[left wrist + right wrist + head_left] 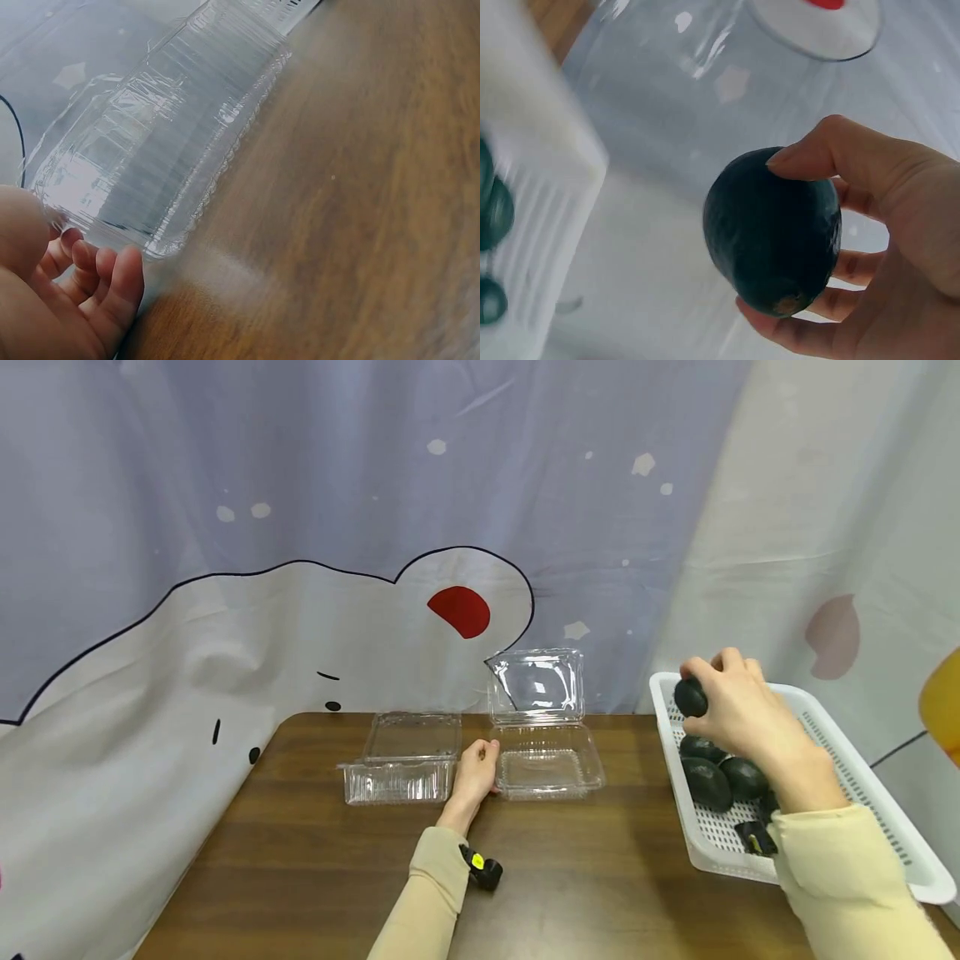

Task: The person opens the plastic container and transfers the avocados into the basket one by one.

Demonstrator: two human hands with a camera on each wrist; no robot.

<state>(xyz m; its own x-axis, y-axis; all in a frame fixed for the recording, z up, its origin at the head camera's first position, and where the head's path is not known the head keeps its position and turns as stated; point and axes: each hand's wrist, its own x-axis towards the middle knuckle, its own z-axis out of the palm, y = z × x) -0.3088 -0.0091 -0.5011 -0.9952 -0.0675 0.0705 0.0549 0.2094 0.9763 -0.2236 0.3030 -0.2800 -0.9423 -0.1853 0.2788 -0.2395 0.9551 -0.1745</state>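
A dark green avocado (772, 232) is gripped between the thumb and fingers of my right hand (738, 706), held above the far left part of the white basket (873, 777). Several more avocados (707, 783) lie in that basket. My left hand (472, 772) pinches the left rim of a clear plastic clamshell box (543, 768); its thumb covers part of the grip in the left wrist view. The lid (536, 685) of this box stands raised at the back.
Left of my left hand sits a second clear clamshell box (397, 781), its lid (414, 737) tilted back. A printed curtain (360, 635) hangs right behind the wooden table (337, 877). A small black object (753, 838) shows in the basket near my right sleeve.
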